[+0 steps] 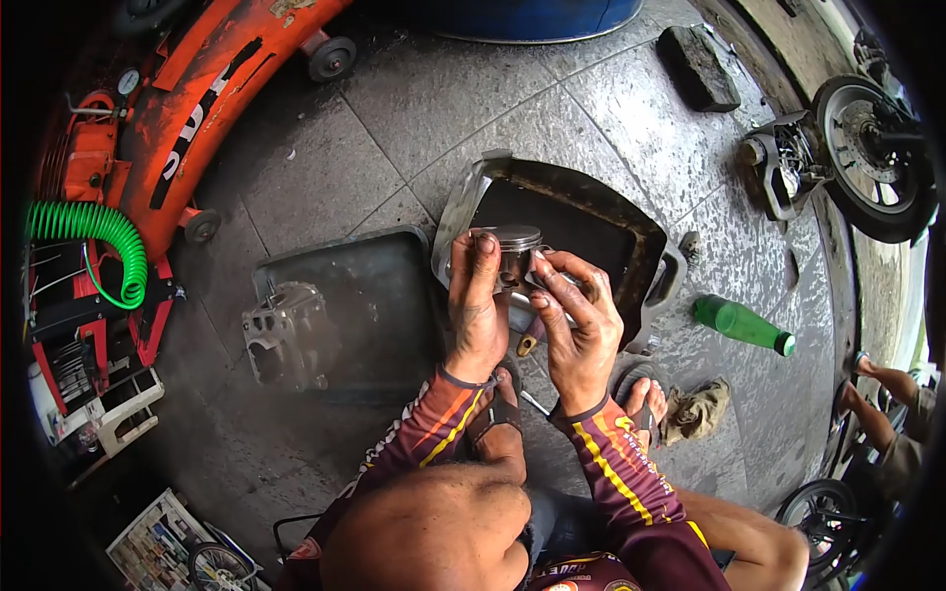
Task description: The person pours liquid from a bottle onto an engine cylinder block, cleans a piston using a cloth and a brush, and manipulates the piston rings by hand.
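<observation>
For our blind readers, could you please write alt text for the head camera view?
A person's left hand and right hand hold a shiny metal piston over a tiled floor, where a tray with an engine part, a dark pan, a green bottle and a rag lie.

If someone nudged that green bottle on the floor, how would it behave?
The green bottle would probably roll, being rounded and lying on its side. Its smooth-looking surface might feel slippery, and its narrowed neck could make it curve.
</observation>
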`<state>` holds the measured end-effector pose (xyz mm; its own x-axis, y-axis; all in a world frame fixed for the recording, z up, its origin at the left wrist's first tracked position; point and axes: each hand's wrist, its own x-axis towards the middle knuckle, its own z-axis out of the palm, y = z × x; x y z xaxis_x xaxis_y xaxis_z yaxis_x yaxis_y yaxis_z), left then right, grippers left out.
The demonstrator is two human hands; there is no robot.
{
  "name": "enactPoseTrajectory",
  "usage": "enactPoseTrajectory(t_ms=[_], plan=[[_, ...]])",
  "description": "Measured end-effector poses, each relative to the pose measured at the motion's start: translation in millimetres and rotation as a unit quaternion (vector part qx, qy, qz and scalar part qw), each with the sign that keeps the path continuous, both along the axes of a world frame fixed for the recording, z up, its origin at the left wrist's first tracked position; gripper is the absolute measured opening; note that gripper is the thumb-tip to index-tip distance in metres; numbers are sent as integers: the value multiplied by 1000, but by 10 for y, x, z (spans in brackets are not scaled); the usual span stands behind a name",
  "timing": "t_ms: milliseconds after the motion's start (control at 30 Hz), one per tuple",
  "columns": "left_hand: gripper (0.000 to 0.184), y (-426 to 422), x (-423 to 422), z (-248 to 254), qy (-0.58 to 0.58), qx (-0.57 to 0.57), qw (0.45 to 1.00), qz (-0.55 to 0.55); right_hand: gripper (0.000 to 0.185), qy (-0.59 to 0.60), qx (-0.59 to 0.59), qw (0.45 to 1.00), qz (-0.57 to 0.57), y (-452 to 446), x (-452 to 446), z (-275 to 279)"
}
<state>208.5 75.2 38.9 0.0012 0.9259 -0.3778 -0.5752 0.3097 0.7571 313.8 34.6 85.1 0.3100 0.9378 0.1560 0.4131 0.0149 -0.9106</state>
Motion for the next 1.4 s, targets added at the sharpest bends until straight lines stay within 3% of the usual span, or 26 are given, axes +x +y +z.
enactPoseTrajectory(t_ms=[33, 267, 333, 433, 533, 600, 667, 900, 1000, 1400], plan=[[44, 0, 17, 65, 16, -17, 1000, 10, 34, -5, 0, 1000, 5, -1, -14, 6], [46, 15, -26, 16, 192, -2, 979, 65, 35, -39, 5, 999, 13, 37, -35, -29], [46, 31, 16, 1, 176, -16, 979, 98, 35, -31, -6, 999, 3, 46, -33, -51], [40, 48, -34, 111, 60, 27, 997, 31, 34, 20, -8, 1000, 10, 44, -57, -3], [40, 74, -92, 86, 55, 34, 998, -24, 34, 22, -11, 1000, 12, 50, -7, -12], [40, 51, -60, 79, 154, 62, 986, -18, 34, 4, -2, 1000, 22, 54, -18, -9], [38, 33, -31, 122, 152, 32, 988, -3, 35, -55, -4, 998, 41, 78, -44, 43], [30, 10, -86, -13, 185, 52, 981, 29, 32, -57, 36, 993, 93, 98, 12, -16], [41, -2, -43, 66, 227, 88, 970, 26, 29, -68, 42, 993, 87, 190, 150, -65], [33, -12, -109, 31, 256, 87, 963, -3, 29, -48, 53, 989, 132, 92, 45, 80]])
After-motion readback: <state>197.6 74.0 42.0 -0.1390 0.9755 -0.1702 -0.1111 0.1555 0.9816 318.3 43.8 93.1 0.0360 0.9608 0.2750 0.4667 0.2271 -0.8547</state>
